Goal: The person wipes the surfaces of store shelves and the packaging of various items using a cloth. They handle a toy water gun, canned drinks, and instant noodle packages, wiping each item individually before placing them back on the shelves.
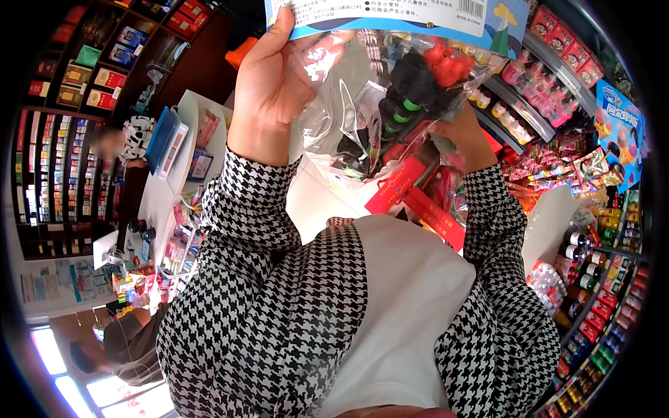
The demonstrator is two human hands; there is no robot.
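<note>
A large clear plastic bag [334, 125] with a blue and white printed header card [397, 15] is raised before me at the top. My left hand [285, 73] holds its left side, the thumb on the card's edge and the fingers behind the film. On the bag's right side is my right hand [462, 136], partly hidden by the plastic. Inside or behind the film show black items with green parts [400, 112] and a red bundle [449, 62]; which lie inside is hard to tell.
Red boxes [434, 214] lie below the bag. A white counter [183, 136] with a scale [167, 143] stands at left, a person [138, 141] behind it. Another person [130, 345] is at lower left. Shelves of bottles [590, 277] and hanging snack packets [554, 162] line the right.
</note>
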